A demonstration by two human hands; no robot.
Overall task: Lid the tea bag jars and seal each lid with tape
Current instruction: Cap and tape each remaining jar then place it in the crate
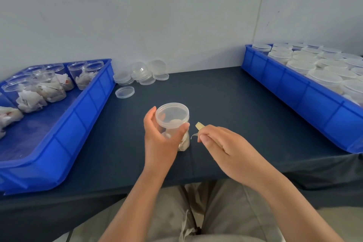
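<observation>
- The lidded jar (172, 124) is clear, smooth plastic, its lid frosted.
- Loose lids (125, 91) look translucent plastic.
- Both bins (64, 124) are glossy blue plastic.
- The tablecloth (225, 100) is matt dark cloth.
- The wall (157, 15) is matt, painted.

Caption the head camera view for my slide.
Left hand grips a lidded tea bag jar while right hand pinches tape.

The left hand (160, 137) holds a lidded jar (173, 124) upright on the dark table (225, 104). Just beside it, the right hand (222, 143) pinches what seems a tape strip (198, 125).
</observation>
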